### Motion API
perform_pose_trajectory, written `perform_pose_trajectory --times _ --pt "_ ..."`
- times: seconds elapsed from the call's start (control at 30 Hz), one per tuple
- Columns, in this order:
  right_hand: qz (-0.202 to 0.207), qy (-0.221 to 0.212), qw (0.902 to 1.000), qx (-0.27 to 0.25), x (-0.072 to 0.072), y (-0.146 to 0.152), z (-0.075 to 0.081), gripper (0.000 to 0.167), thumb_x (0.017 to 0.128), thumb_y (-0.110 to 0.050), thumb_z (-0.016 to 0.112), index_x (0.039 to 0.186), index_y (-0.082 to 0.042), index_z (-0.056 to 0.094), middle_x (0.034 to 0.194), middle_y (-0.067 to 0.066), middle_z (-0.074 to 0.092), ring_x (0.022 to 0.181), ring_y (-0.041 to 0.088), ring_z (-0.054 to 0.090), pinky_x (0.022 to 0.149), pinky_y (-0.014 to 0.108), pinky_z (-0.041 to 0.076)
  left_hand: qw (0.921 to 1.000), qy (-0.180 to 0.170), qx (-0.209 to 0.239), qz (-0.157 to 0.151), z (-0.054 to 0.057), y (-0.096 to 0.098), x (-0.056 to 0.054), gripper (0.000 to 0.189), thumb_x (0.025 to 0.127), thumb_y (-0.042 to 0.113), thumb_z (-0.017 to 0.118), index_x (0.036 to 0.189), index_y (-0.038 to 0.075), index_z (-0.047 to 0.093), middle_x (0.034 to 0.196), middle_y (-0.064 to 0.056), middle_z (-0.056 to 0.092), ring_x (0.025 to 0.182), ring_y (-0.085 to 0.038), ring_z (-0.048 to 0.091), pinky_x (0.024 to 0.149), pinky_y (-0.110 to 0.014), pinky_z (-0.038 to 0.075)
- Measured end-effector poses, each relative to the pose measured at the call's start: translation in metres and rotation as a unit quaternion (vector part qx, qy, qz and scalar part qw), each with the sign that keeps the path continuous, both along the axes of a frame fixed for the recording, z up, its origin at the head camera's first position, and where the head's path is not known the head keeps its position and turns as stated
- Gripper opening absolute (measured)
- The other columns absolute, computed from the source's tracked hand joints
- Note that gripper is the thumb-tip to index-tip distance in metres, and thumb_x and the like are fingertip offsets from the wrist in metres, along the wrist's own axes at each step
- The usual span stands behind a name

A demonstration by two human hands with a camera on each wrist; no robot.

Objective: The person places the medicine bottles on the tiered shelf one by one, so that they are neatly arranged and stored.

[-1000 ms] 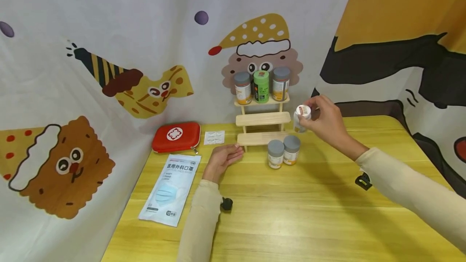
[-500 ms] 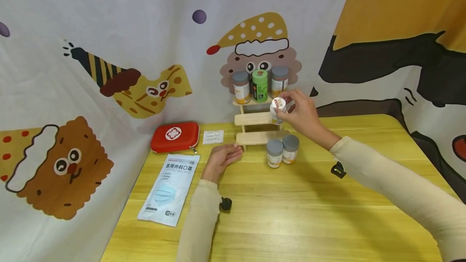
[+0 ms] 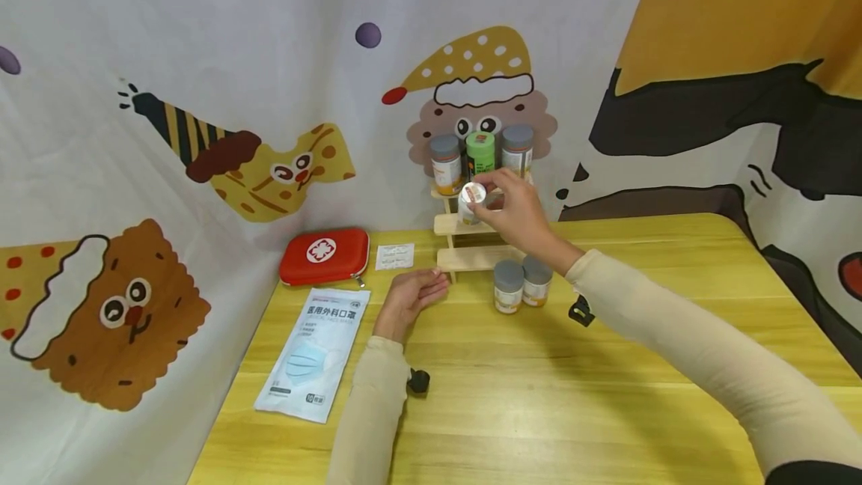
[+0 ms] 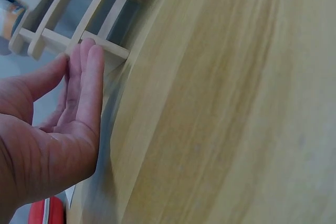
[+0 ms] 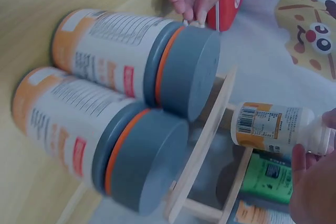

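My right hand (image 3: 517,209) pinches a small white pill bottle (image 3: 469,209) by its white cap, at the left part of the middle shelf. In the right wrist view, the bottle (image 5: 270,125) shows an orange and white label. The wooden three-step rack (image 3: 471,257) stands against the backdrop. My left hand (image 3: 407,298) has its fingers nearly straight, with fingertips at the rack's lower left end. On the top shelf stand a green bottle (image 3: 480,152) between two grey-lidded bottles (image 3: 446,171). Two more grey-lidded bottles (image 3: 508,290) stand on the table before the rack.
Left of the rack lie a red zip case (image 3: 323,268), a small white packet (image 3: 395,256) and a blue-white mask pack (image 3: 311,354) on the wooden table (image 3: 539,410). A printed cloth (image 3: 303,36) hangs close behind. My right forearm passes just beside the front bottles.
My right hand has carried the white pill bottle leftward from beside the rack to the left part of the middle shelf. My left hand stays at the rack's lower end.
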State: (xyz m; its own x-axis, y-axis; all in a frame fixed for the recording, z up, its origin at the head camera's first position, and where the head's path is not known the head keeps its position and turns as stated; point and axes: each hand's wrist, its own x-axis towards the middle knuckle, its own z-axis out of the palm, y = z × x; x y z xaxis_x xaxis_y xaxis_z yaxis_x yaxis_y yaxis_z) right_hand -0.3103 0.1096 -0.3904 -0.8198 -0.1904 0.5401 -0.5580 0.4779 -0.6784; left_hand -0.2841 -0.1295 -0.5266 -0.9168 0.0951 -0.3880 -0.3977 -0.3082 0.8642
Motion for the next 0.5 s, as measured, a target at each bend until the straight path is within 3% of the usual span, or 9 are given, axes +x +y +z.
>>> perform_pose_trajectory --times 0.5 --pt "-0.010 -0.037 0.9993 0.002 -0.010 -0.030 -0.009 0.042 0.094 -0.014 0.082 0.132 -0.005 0.068 0.118 0.014 0.065 0.107 0.028 0.067 0.086 0.040 0.068 1.0000 0.003 -0.004 -0.003 -0.001 0.000 0.001 0.031 0.104 0.005 0.066 0.131 -0.009 0.066 0.106 -0.015 0.080 0.098 -0.024 0.080 0.098 -0.042 0.067"
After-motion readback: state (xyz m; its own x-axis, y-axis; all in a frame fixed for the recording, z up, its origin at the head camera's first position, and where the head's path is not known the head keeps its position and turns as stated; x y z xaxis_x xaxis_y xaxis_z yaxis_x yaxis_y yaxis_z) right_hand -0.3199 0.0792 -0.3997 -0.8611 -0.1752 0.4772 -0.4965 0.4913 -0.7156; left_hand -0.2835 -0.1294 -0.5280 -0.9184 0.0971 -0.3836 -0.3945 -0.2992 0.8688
